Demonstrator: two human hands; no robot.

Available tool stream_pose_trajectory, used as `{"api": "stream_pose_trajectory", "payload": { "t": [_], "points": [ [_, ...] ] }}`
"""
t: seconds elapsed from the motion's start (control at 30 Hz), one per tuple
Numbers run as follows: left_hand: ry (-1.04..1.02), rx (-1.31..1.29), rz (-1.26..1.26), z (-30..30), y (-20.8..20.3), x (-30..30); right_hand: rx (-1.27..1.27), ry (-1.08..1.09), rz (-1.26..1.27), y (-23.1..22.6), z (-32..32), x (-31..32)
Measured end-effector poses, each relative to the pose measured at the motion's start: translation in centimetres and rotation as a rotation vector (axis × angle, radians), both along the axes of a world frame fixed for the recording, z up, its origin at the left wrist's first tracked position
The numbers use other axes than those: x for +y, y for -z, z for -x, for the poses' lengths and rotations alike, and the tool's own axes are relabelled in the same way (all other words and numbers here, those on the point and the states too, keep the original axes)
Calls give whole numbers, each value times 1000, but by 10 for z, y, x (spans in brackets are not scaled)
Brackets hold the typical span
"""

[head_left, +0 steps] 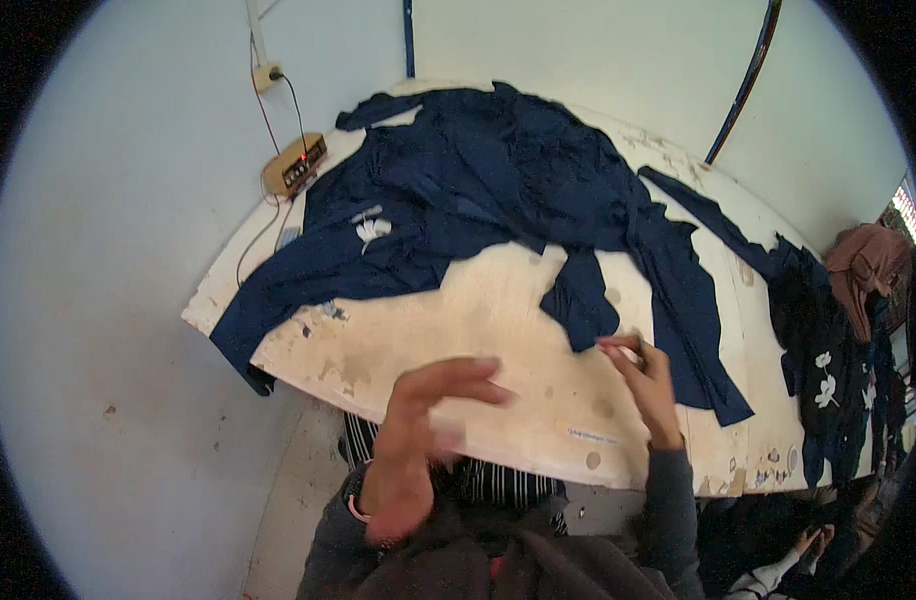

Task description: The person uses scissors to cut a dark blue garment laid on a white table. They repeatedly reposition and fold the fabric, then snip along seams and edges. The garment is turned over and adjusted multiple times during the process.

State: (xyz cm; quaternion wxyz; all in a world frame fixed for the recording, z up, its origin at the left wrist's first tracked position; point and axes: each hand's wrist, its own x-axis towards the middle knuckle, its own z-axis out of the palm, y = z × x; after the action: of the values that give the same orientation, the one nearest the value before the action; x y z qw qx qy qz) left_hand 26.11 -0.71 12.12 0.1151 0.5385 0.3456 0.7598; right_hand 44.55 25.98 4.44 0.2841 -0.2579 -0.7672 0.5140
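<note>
The left hand hangs open and blurred over the near edge of the tabletop — fingers curved, thumb apart. The right hand has thumb and fingertips close together; I cannot tell whether they grip anything. Just beyond lies a small navy cloth, then rumpled navy clothing — a white flower at left.

navy cloth on pale table, near hands

both forearms reach up from below. the left hand, blurred, is loosely spread, fingers pointing right; the right hand curls fingers near its thumb, contact unclear.
</note>
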Motion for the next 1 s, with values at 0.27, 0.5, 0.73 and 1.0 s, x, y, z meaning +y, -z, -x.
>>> {"api": "stream_pose_trajectory", "payload": {
  "t": [0.27, 0.5, 0.73, 1.0],
  "points": [
    [-697, 369, 853, 80, 151, 0, 259, 209, -505, 46, 238, 102],
    [-688, 411, 858, 87, 157, 2, 167, 225, -438, 17, 281, 127],
    [-666, 427, 839, 87, 157, 1, 446, -50, 215, -94, 124, 41],
    [-799, 486, 816, 84, 168, 7, 174, -635, -426, -165, 38, 52]
  ]
}}
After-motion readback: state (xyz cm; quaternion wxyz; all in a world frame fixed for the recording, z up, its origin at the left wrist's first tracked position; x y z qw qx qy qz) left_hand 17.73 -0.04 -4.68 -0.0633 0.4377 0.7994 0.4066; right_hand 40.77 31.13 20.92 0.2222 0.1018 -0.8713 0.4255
